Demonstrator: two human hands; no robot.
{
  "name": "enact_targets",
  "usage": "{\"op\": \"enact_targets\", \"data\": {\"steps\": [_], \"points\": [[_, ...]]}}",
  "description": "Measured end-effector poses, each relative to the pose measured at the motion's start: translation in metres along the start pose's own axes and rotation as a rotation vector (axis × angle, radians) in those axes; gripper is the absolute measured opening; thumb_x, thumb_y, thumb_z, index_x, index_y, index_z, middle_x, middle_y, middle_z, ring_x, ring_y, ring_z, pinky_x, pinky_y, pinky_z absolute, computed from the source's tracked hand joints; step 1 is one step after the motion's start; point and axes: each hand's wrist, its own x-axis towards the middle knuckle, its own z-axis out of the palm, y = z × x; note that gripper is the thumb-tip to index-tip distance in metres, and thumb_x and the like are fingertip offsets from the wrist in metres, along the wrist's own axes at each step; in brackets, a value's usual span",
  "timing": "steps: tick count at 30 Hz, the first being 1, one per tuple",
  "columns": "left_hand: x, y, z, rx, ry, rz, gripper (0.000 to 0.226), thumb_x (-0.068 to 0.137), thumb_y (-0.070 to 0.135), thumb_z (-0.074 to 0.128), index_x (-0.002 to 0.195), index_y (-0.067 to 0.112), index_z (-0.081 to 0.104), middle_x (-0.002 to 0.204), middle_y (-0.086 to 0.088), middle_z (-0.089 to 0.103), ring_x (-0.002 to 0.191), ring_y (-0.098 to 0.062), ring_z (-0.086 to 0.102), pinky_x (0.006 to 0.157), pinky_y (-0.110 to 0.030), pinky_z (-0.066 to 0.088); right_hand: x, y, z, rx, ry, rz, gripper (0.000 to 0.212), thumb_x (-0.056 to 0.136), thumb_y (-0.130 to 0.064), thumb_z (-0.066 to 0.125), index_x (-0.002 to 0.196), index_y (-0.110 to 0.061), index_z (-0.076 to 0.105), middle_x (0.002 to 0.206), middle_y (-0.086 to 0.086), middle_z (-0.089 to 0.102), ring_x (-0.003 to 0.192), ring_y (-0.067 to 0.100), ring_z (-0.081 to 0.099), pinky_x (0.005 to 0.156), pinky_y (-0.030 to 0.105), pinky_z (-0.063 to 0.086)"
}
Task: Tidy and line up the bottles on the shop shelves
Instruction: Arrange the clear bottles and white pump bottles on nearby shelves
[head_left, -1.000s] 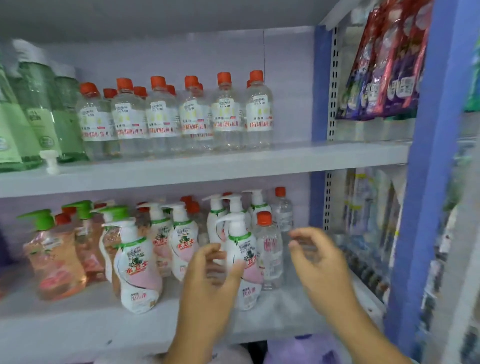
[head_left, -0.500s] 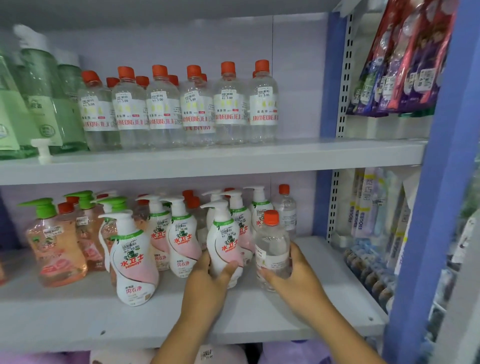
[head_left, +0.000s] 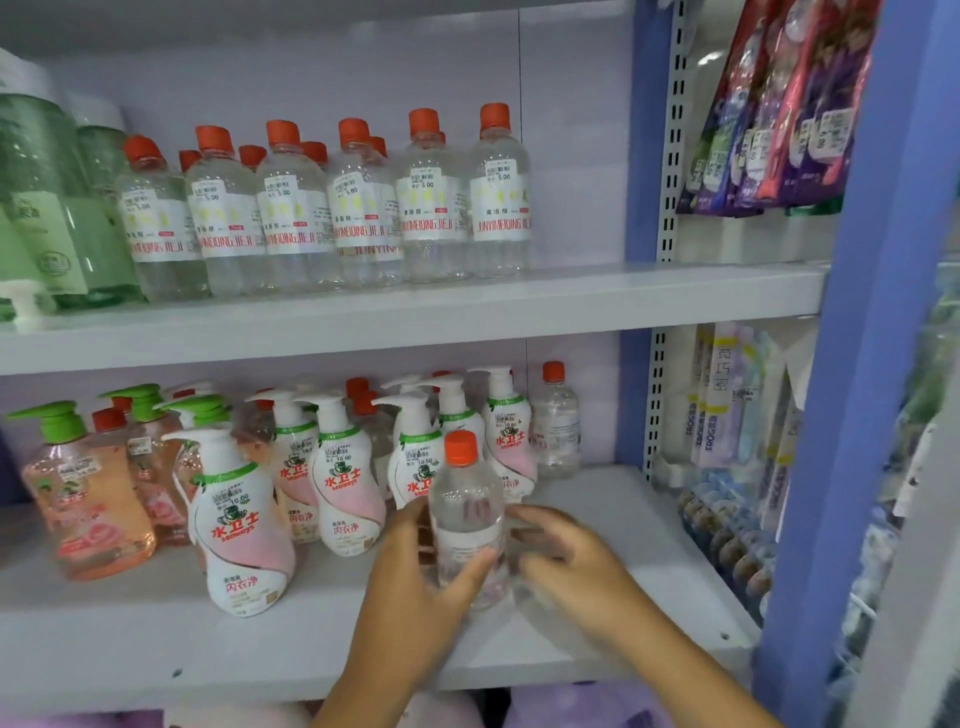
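Note:
A clear bottle with an orange cap (head_left: 467, 499) stands upright near the front of the lower shelf (head_left: 613, 499). My left hand (head_left: 415, 597) grips it, thumb across its front. My right hand (head_left: 571, 571), blurred, is at the bottle's right side with loose fingers and holds nothing. Behind them stand white-and-pink pump bottles (head_left: 343, 483), one further forward (head_left: 241, 530) than the rest. Another clear orange-capped bottle (head_left: 555, 421) stands at the back right. On the upper shelf is a row of clear orange-capped bottles (head_left: 358, 208).
Pink soap bottles with green pumps (head_left: 78, 493) fill the lower shelf's left end. Green bottles (head_left: 47, 208) stand at the upper left. A blue upright (head_left: 852, 364) bounds the right side, with hanging packets (head_left: 769, 114) and toothbrush packs (head_left: 727, 395) behind it.
The clear bottle has passed from my right hand to my left and come forward. My left hand let go of the pump bottle, and my right hand has released its grip.

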Motion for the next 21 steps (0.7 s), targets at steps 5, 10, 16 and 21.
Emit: {"op": "enact_targets", "data": {"steps": [5, 10, 16, 21], "points": [[0.003, 0.001, -0.002, -0.031, 0.012, -0.001, 0.060, 0.070, 0.043, 0.087, 0.113, 0.055, 0.047, 0.109, 0.036, 0.056, 0.096, 0.007, 0.063, 0.074, -0.015, 0.053, 0.090, -0.010, -0.046, -0.015, 0.519, 0.121, 0.026, 0.091, -0.008, 0.061, 0.117, -0.008, 0.065, 0.105, 0.005, 0.063, 0.096, 0.023, 0.059, 0.085, 0.032, 0.049], [0.004, -0.001, -0.005, -0.091, -0.007, -0.015, 0.061, 0.069, 0.042, 0.088, 0.113, 0.054, 0.047, 0.114, 0.026, 0.059, 0.096, 0.007, 0.063, 0.078, -0.019, 0.055, 0.143, 0.030, -0.043, -0.110, 0.449, 0.136, 0.050, 0.075, -0.034, 0.083, 0.116, -0.022, 0.058, 0.112, 0.001, 0.068, 0.097, 0.018, 0.067, 0.089, 0.040, 0.056], [0.006, -0.011, -0.003, -0.114, -0.017, 0.006, 0.064, 0.067, 0.039, 0.088, 0.119, 0.050, 0.052, 0.112, 0.019, 0.063, 0.094, 0.002, 0.066, 0.075, -0.016, 0.054, 0.144, 0.035, -0.034, -0.091, 0.441, 0.062, 0.029, 0.073, -0.018, 0.087, 0.079, -0.034, 0.064, 0.073, -0.017, 0.069, 0.069, -0.003, 0.065, 0.063, 0.010, 0.051], [0.005, -0.009, -0.011, -0.148, -0.053, -0.015, 0.057, 0.072, 0.032, 0.088, 0.116, 0.045, 0.054, 0.113, 0.016, 0.064, 0.094, 0.007, 0.064, 0.075, -0.007, 0.048, 0.122, 0.028, -0.028, -0.109, 0.495, 0.085, 0.030, 0.077, -0.023, 0.083, 0.096, -0.028, 0.061, 0.087, -0.013, 0.068, 0.081, 0.008, 0.067, 0.065, 0.015, 0.049]]}}
